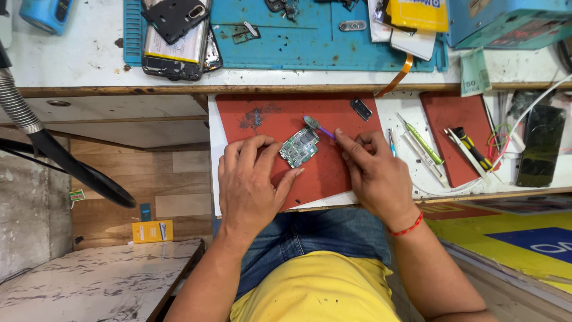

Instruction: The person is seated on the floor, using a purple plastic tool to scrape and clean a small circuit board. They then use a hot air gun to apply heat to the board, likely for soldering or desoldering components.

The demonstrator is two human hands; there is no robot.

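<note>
Partly hidden: brush handle.

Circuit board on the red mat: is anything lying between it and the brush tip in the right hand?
Nothing visible does. The left hand pins the green circuit board on the red mat; the right hand holds a purple-handled brush whose head sits just above the board's upper edge, with only bare mat between them.

Blue mat up top carrying a dismantled phone, yellow packet near its right end. Green screwdriver, black-yellow tool, dark phone on the tabletop, right side.
</note>
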